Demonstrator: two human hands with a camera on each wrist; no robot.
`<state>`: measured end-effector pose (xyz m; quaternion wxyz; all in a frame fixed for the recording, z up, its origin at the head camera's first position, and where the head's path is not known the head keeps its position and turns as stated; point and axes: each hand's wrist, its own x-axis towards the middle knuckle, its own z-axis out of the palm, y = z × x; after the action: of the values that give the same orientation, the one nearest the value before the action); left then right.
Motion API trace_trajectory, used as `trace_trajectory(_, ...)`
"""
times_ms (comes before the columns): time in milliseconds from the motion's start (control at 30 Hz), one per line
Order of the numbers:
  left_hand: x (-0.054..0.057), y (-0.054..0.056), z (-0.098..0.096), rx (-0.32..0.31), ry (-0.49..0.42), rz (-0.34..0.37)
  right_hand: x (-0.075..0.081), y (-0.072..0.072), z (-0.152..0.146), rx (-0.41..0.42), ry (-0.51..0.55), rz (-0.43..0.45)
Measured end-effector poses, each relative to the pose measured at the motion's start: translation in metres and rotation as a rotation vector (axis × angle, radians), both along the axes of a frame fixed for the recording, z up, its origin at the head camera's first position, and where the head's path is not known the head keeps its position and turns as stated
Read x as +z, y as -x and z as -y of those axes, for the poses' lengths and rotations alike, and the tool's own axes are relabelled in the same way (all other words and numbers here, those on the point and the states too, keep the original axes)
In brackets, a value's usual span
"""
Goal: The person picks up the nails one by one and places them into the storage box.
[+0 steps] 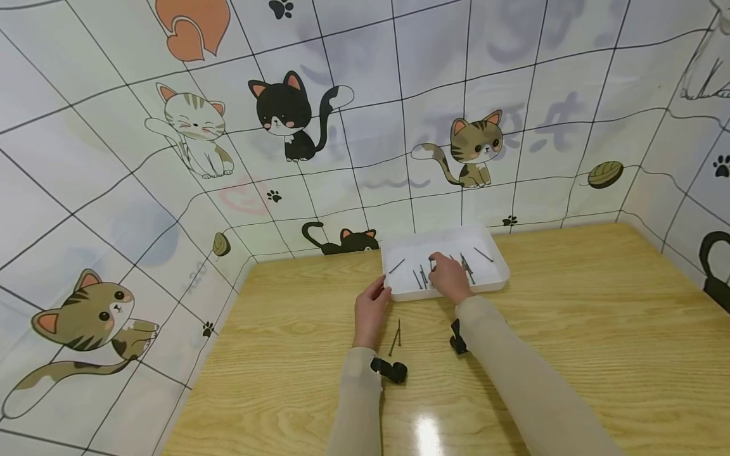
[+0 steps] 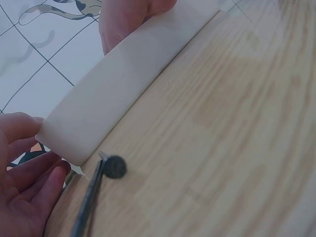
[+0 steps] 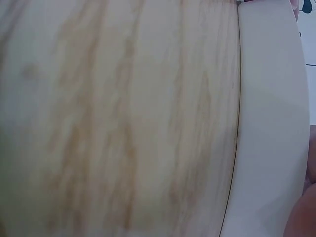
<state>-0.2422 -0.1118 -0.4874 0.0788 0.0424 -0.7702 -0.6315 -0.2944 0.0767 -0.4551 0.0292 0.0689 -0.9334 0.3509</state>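
Observation:
A shallow white tray (image 1: 490,278) sits at the back of the table, with several loose metal nails (image 1: 483,254) inside. My left hand (image 1: 371,313) holds the tray's near left corner; in the left wrist view its thumb is at the rim and the curled fingers lie along the side. The right hand (image 1: 450,278) reaches over the near wall into the tray, fingers bent down among the nails. A thin dark nail shows right at its fingertips, but I cannot tell whether they pinch it. Two nails (image 1: 399,334) lie on the table between the wrists, close together.
The wooden table (image 1: 274,380) meets patterned walls (image 1: 365,126) at the back and left. A black curved object (image 1: 717,285) stands at the far right edge. Black camera mounts (image 1: 390,370) are strapped to both wrists. The tray's back side is close to the wall.

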Motion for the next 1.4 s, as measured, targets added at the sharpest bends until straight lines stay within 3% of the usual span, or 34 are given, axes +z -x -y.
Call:
trace_trajectory(367,-0.0038,0.0022,-0.0003,0.005,0.009,-0.004,-0.0009,0.0017,-0.002,0.007,-0.023,0.052)
trace_trajectory(1400,-0.0023,0.0006,-0.0006,0.002,0.004,0.008,-0.0042,0.0085,-0.0018,0.047,-0.103,0.043)
